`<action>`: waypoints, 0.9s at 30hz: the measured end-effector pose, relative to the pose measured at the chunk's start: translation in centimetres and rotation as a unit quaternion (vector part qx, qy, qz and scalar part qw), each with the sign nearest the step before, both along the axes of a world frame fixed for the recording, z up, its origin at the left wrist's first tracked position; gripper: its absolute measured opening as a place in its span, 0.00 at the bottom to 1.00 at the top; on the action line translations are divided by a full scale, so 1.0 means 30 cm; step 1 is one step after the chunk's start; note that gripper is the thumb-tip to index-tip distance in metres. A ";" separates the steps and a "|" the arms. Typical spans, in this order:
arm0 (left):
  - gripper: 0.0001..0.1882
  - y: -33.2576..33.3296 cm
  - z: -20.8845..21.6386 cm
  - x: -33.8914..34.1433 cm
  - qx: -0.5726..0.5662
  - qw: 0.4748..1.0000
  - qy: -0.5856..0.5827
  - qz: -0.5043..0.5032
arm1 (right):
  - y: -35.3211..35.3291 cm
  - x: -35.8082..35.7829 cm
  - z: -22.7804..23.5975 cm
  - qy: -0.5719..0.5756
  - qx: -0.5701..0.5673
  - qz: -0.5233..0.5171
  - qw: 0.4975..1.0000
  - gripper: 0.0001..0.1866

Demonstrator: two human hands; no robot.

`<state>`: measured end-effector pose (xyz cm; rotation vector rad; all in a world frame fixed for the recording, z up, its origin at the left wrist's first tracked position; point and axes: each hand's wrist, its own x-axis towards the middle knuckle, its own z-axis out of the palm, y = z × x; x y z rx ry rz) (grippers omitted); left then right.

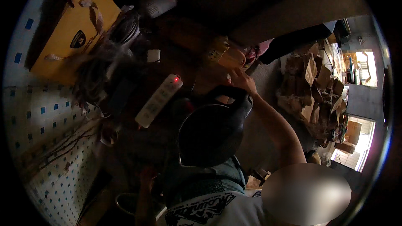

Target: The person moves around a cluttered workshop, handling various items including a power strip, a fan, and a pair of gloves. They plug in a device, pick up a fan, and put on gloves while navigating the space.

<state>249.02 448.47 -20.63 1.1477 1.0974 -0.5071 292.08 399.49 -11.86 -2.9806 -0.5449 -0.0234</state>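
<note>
Black round pan [209, 136], held against the person's lap at centre frame, its looped handle [234, 96] uppermost; interior dark, contents not discernible. Right hand [242, 80] rests just above the handle, fingers bent beside a small yellow box [226, 55]; whether it grasps anything cannot be told. Left hand [146, 175] lies low in shadow, grip likewise unclear. Work appears at an early stage. Beyond: white power strip [159, 99], yellow carton [73, 29] standing open, stacked brown boxes [312, 88].

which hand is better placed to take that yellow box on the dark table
Right, probably: the right hand is raised right beside the yellow box, while the left hand sits low, far from it.
</note>
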 end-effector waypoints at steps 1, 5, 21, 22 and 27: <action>0.13 0.004 -0.026 -0.022 -0.042 0.998 -0.011 0.034 | 0.034 -0.004 0.039 0.039 0.067 -0.068 0.995 0.28; 0.14 0.045 -0.073 -0.057 -0.073 0.996 -0.046 -0.002 | -0.003 -0.015 0.085 0.106 0.232 -0.171 0.952 0.29; 0.12 -0.122 0.234 0.420 0.056 0.979 -0.024 -0.192 | 0.221 0.012 0.197 0.014 0.183 -0.078 0.980 0.23; 0.12 -0.150 0.269 0.466 0.052 0.982 -0.076 -0.165 | 0.227 0.005 0.203 0.011 0.181 -0.082 0.980 0.24; 0.12 -0.226 0.437 0.707 0.041 0.964 -0.234 -0.121 | 0.134 -0.023 0.108 0.027 0.207 -0.132 0.969 0.30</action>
